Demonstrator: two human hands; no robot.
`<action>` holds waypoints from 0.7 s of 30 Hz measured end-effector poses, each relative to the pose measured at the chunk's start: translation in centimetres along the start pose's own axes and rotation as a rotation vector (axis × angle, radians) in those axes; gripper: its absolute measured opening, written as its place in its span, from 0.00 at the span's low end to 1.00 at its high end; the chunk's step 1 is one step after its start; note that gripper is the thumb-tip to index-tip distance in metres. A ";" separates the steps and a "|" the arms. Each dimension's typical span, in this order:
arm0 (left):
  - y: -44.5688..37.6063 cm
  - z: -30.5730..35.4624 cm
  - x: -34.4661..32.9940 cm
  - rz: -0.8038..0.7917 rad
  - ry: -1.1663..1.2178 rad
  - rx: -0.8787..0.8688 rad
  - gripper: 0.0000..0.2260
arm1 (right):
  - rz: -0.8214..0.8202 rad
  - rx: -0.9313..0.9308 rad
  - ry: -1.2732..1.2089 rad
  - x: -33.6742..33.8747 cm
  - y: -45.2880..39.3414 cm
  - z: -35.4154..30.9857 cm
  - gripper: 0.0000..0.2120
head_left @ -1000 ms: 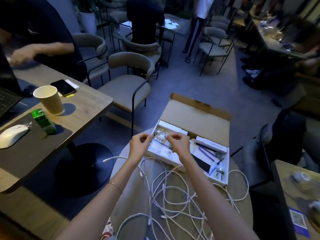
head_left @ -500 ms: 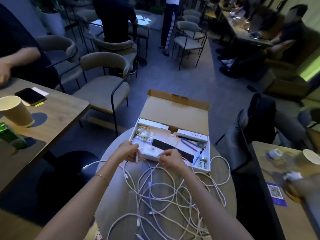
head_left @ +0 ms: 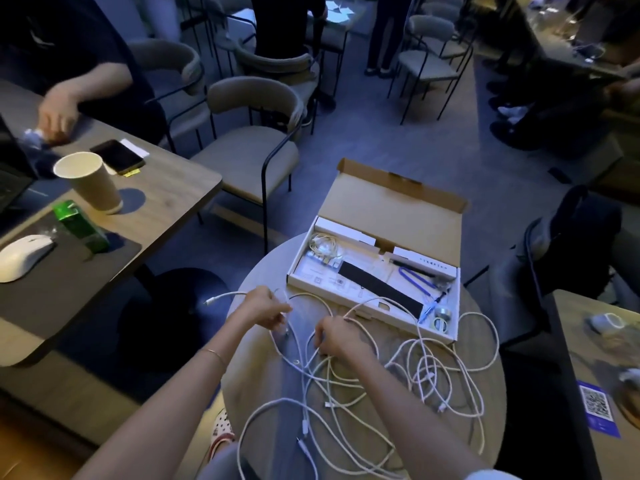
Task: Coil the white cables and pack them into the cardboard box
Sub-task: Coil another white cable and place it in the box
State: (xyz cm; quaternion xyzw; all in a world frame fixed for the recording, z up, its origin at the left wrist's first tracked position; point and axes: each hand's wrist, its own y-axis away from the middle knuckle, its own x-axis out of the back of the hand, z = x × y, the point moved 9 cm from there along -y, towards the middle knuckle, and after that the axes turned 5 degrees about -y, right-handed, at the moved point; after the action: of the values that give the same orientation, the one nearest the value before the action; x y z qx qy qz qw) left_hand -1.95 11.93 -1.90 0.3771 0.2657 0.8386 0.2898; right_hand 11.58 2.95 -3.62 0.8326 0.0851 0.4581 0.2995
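Both hands are down in the cable mess on the round desk (head_left: 485, 344). The left hand (head_left: 265, 311) has its fingers curled round a white cable (head_left: 225, 297) whose free end with the plug sticks out past the left edge of the desk. The right hand (head_left: 337, 336) sits just beside it, fingers curled down and pinching strands at the top of the tangle. So neither hand is spread open; both are clamped on cable, and there's a small gap between the two.

The white cables (head_left: 433, 372) are mostly a loose heap of loops spread over the near half of the desk, some trailing up along the right side next to the box. Nothing neat about that pile yet.

The cardboard box (head_left: 391, 209) is at the far side of the same desk, lid flipped open and standing back. Inside at the left end there's one coiled cable (head_left: 322, 244) already sitting in it, plus a black strip (head_left: 377, 289) lying diagonally, a blue loop (head_left: 414, 280) and a couple of small tape rolls (head_left: 440, 318) at the right end.

Off to the left is another desk (head_left: 173, 188) with a paper cup (head_left: 90, 181), a phone (head_left: 117, 156), a green carton (head_left: 80, 226) and a white mouse (head_left: 24, 256).
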 end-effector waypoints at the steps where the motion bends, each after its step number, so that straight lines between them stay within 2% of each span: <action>1: 0.5 0.6 -1.0 -0.078 0.036 0.001 0.11 | 0.003 0.013 0.036 0.0 0.0 -0.2 0.07; 3: 1.1 1.6 -2.8 -0.196 -0.005 -0.021 0.11 | 0.026 0.049 0.064 0.4 -0.1 -0.6 0.07; 6: 1.3 2.4 -4.7 -0.292 -0.237 -0.059 0.12 | 0.160 0.112 0.053 2.6 0.2 -1.0 0.05; 8: 1.1 3.3 -5.2 -0.310 -0.317 -0.072 0.13 | 0.289 0.158 0.083 4.9 0.7 -1.3 0.05; 11: 1.1 6.5 -5.1 -0.274 -0.353 -0.206 0.17 | 0.436 0.171 -0.098 9.1 1.6 -0.7 0.03; 13: 1.3 8.8 -5.0 -0.259 -0.175 -0.274 0.18 | 0.549 0.146 -0.222 12.1 2.4 0.3 0.02; 17: 1.8 13.3 -4.9 -0.313 0.420 -0.285 0.16 | 0.776 0.067 -0.388 17.4 4.8 2.5 0.05; 21: 3.1 18.2 -5.0 -0.505 0.770 -0.355 0.17 | 0.793 -0.002 -0.452 18.5 5.6 4.4 0.12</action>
State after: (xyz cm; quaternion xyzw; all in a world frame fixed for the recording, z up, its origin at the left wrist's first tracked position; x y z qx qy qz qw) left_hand 14.28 10.49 8.19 -0.0916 0.2898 0.8529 0.4245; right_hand 24.84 4.30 11.04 0.8796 -0.3083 0.3443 0.1129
